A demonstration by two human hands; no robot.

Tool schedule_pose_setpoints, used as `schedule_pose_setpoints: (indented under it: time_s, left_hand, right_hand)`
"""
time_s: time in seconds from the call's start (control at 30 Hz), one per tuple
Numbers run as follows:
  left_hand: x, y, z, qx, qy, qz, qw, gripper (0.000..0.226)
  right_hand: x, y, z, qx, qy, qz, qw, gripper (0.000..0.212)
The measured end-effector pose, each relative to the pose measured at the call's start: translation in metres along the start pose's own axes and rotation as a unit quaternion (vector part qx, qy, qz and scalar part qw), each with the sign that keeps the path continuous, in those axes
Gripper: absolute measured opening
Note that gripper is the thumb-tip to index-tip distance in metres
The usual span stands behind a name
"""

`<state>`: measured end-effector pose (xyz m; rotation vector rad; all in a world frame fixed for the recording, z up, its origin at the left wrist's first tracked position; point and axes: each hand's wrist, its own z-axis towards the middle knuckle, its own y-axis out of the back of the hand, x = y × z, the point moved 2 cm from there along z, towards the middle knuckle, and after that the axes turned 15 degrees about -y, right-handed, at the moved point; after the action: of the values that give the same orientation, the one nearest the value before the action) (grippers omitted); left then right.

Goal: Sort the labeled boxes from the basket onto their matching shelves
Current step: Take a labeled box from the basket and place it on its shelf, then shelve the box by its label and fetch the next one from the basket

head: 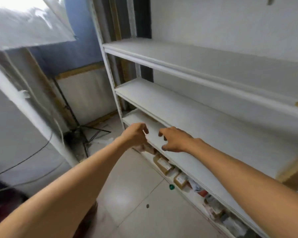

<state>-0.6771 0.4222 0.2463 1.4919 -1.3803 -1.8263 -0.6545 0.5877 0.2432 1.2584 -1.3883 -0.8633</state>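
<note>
Left hand (136,134) and right hand (175,140) hover loosely curled, holding nothing; beneath them the bottom shelf (167,176) holds brown boxes (163,164) lying label-up.

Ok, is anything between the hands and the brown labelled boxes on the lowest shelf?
Yes. The white shelf board lies over the brown cardboard boxes; the right hand hovers above that board, the left hand at its front edge. Both hold nothing.

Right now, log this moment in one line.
left hand: empty, by shelf edge | right hand: empty, above shelf | labeled boxes: shelved below | basket: unseen
</note>
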Motion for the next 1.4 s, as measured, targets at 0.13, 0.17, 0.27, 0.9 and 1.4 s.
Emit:
schedule_pose_setpoints:
  time_s: [0.13,0.17,0.27,0.9,1.4]
  left_hand:
    - [0.056,0.049,-0.077,-0.062,0.088,0.006,0.994,0.033]
    - [0.068,0.058,-0.098,-0.079,0.111,0.008,0.991,0.035]
    - [0.099,0.079,-0.165,-0.121,0.173,0.02,0.977,0.035]
    - [0.073,-0.048,-0.586,-0.311,0.585,-0.055,0.747,0.044]
    - [0.023,-0.124,-0.726,-0.358,0.714,-0.112,0.591,0.039]
  right_hand:
    - [0.094,-0.006,0.015,-0.001,0.104,-0.032,0.994,0.04]
    - [0.116,-0.008,0.017,-0.003,0.132,-0.04,0.99,0.042]
    - [0.185,-0.011,0.019,0.002,0.219,-0.063,0.974,0.05]
    - [0.464,-0.172,-0.249,0.149,0.708,-0.188,0.665,0.043]
    - [0.544,-0.247,-0.395,0.133,0.795,-0.289,0.517,0.036]
